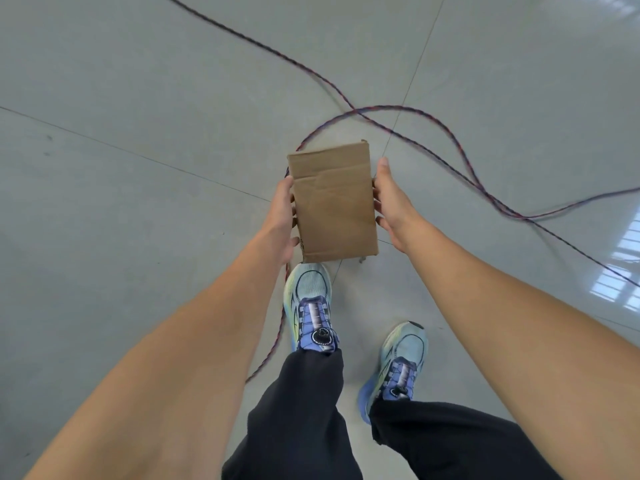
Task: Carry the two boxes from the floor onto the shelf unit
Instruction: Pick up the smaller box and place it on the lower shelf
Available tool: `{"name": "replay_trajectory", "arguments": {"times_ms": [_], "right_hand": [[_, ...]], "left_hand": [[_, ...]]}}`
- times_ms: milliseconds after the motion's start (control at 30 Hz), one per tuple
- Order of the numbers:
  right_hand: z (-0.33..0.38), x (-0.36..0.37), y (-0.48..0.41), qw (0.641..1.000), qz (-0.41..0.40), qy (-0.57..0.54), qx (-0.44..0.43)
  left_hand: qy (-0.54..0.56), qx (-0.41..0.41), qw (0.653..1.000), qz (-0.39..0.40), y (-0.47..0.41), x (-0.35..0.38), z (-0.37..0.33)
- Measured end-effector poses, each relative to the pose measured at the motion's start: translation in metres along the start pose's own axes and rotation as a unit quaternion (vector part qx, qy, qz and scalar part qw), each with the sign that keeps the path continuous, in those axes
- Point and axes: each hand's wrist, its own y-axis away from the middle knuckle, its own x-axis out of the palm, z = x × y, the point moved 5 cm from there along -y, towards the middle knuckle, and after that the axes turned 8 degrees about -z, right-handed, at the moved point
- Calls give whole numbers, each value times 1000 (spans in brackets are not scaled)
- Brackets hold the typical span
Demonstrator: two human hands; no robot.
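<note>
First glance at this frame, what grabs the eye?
A brown cardboard box at centre, pressed between the left hand and right hand above the grey floor. A red-and-blue braided cable loops across the floor beyond it and runs back past the pale blue shoes.

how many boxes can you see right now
1. The cardboard box is held between the left hand and right hand, above the tiled floor ahead of the shoes. The second box is out of view.
</note>
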Motion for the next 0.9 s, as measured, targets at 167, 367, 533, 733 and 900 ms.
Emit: {"name": "replay_trajectory", "arguments": {"times_ms": [167, 367, 533, 733, 900], "right_hand": [[16, -14, 33, 997, -11, -68, -26], [63, -47, 125, 986, -46, -130, -89], [108, -82, 230, 976, -66, -159, -136], [171, -135, 375, 957, -79, -200, -197], [206, -180, 478, 944, -61, -221, -239]], "left_hand": [[63, 3, 998, 2, 27, -4, -9], [127, 69, 989, 11, 124, -13, -40], [122, 137, 983, 14, 234, -18, -77], [111, 212, 970, 43, 387, -20, -125], [108, 268, 955, 67, 511, -14, -155]]}}
